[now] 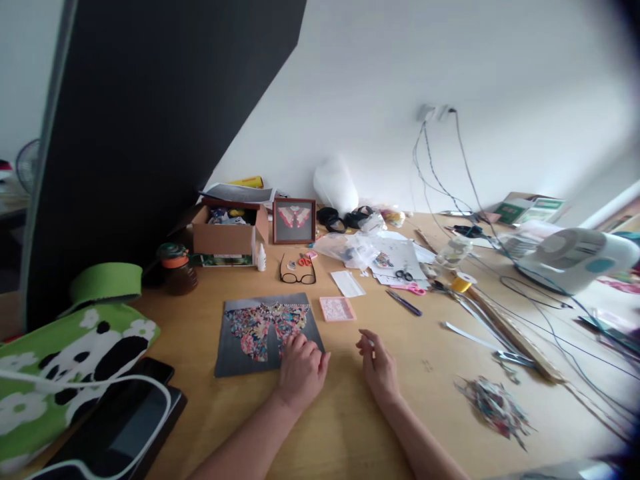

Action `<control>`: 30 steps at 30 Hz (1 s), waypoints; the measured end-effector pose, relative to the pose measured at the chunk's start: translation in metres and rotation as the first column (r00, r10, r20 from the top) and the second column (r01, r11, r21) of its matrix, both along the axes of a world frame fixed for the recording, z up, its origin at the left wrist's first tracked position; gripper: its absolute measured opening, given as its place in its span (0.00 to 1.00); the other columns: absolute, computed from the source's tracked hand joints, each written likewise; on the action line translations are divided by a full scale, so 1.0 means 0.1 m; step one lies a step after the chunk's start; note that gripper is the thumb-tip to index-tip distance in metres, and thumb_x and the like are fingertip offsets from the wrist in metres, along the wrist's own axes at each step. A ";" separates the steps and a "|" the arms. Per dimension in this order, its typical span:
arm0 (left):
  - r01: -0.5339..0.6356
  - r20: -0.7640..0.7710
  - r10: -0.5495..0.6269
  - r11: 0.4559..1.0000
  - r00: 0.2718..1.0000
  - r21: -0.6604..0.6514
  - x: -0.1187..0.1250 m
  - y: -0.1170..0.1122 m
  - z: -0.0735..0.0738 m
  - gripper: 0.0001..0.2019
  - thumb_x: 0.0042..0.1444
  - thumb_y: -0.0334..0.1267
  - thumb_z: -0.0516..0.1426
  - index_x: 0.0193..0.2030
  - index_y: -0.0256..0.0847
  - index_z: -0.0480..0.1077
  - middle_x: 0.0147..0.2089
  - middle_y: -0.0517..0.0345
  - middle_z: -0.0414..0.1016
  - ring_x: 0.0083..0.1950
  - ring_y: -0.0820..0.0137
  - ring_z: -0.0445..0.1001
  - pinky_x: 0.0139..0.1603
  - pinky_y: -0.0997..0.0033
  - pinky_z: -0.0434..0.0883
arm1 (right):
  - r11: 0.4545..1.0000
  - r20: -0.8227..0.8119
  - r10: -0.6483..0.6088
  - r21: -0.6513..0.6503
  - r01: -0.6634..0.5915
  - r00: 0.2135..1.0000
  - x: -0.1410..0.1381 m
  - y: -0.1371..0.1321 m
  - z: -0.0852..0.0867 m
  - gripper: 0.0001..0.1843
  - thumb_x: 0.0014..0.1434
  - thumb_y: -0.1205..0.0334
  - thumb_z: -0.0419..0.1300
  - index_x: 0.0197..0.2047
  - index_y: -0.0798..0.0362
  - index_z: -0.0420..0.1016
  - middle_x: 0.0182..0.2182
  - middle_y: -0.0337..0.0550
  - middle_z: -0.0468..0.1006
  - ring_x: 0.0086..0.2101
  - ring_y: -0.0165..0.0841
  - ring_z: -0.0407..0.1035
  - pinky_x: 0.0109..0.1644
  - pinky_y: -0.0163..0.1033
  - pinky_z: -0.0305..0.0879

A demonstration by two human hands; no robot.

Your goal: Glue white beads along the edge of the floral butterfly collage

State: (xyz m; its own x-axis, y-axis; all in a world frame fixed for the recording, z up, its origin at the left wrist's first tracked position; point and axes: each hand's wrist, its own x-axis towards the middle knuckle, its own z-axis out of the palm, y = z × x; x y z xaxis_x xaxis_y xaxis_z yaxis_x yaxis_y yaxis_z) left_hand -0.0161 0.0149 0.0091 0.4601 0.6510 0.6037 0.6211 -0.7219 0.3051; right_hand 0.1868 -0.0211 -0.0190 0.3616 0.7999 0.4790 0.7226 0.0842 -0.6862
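Observation:
A floral butterfly-shaped fabric piece (255,331) with a row of small white beads along its top edge lies on a dark grey board (230,365). My left hand (303,367) rests over the lower right of the piece, fingers bent down on it and thumb held apart. To the right, just above the table, my right hand (379,365) has its fingers curled towards the thumb in a pinch; whatever may be between the tips is too small to make out. Between and beyond both hands sits a pink square tray (337,309) of small pale beads.
Behind are black-framed glasses (298,278), a white paper (349,283), a framed pink butterfly piece (294,221) and a cardboard box (225,238). On the right lie a dark blue pen-like tool (404,303), pink scissors (411,288), fabric scraps (495,403) and a white sewing machine (575,259) with trailing cables.

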 end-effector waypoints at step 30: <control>-0.050 0.007 0.051 0.993 0.999 -0.109 -0.03 0.10 -0.03 0.09 0.62 0.29 0.53 0.33 0.38 0.73 0.38 0.53 0.74 0.44 0.60 0.67 0.48 0.51 0.64 | 0.976 -0.286 -0.099 0.160 0.149 0.953 -0.03 1.07 0.23 0.24 0.62 0.40 0.54 0.30 0.54 0.71 0.29 0.44 0.74 0.31 0.35 0.67 0.34 0.37 0.62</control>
